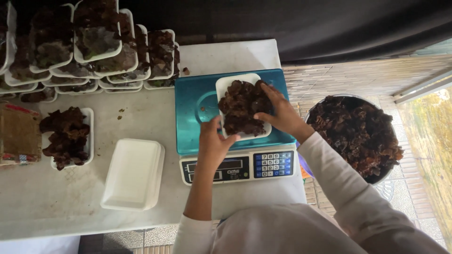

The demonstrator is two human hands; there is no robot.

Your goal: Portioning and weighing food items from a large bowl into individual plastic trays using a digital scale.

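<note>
A white foam tray (225,85) heaped with dark brown dried mushrooms (241,106) rests on the teal pan of an electronic scale (193,110). My left hand (213,141) grips the tray's near left edge. My right hand (281,113) lies on the mushroom heap at its right side, fingers spread over the pieces. The scale's keypad and display face me at the table's front.
A stack of empty white foam trays (133,173) lies left of the scale. One filled tray (88,136) sits further left; several filled trays (94,51) are stacked at the back left. A large bowl of mushrooms (358,134) stands to the right, beyond the white table (42,202).
</note>
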